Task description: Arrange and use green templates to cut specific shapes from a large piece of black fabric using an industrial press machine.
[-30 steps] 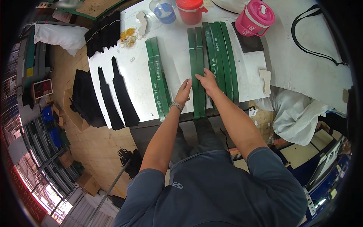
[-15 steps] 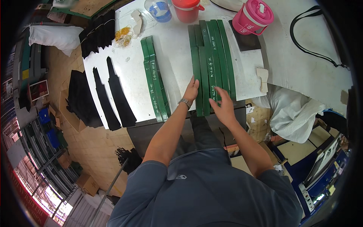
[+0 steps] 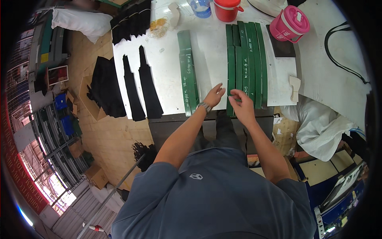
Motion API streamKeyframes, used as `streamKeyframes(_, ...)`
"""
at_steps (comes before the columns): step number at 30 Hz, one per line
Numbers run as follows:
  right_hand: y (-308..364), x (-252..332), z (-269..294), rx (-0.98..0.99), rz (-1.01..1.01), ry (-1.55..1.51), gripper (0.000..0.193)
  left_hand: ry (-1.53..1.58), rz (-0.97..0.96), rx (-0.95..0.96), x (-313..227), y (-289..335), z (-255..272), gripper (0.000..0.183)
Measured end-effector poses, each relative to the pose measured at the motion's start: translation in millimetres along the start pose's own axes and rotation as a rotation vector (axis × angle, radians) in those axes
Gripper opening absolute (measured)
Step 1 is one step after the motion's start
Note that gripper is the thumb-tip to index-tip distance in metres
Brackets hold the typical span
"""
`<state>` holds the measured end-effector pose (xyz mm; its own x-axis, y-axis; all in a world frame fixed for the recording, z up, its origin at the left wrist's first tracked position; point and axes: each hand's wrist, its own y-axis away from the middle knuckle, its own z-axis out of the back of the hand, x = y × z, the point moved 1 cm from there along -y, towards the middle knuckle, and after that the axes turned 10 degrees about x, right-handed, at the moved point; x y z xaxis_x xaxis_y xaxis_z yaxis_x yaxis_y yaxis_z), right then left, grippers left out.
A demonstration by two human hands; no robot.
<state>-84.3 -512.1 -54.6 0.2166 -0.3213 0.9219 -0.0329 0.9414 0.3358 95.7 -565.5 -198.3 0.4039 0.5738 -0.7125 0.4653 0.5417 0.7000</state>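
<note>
Several long, narrow green strips with white handwriting lie side by side on the white table, their near ends at its front edge. My right hand is over the near end of the leftmost ones, finger and thumb apart; whether it touches them I cannot tell. Just left of this row is my left hand, fingers stretched out, holding nothing, a watch on its wrist. Further left lies another group of green strips, also marked in white. Two black shaped pieces lie flat toward the table's left edge.
Tied black bundles, yellow rubber bands and a red container are along the far side. A pink jug stands beside a dark flat plate. Black material fills a carton left of the table.
The view has swung left, so the table appears further right. My left hand has come off the green row's left side. My right hand has shifted left across the near ends.
</note>
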Motion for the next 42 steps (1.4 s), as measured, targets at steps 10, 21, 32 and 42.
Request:
streamKeyframes(10, -117, -27, -116, 0.026, -0.323, -0.396, 0.054, 0.216, 0.168, -0.109, 22, 214, 120, 0.044)
streamKeyframes(21, -177, -23, -173, 0.310, -0.875, -0.514, 0.051, 0.231, 0.215, -0.071, 107, 306, 263, 0.048)
streamKeyframes(32, -73, -23, -197, 0.293, -0.649, -0.737, 0.025, 0.163, 0.233, -0.074, 121, 327, 364, 0.045)
streamKeyframes(42, 354, 102, -242, -0.267, -0.656, -0.369, 0.027, -0.331, 0.233, 0.434, 53, 218, 268, 0.042)
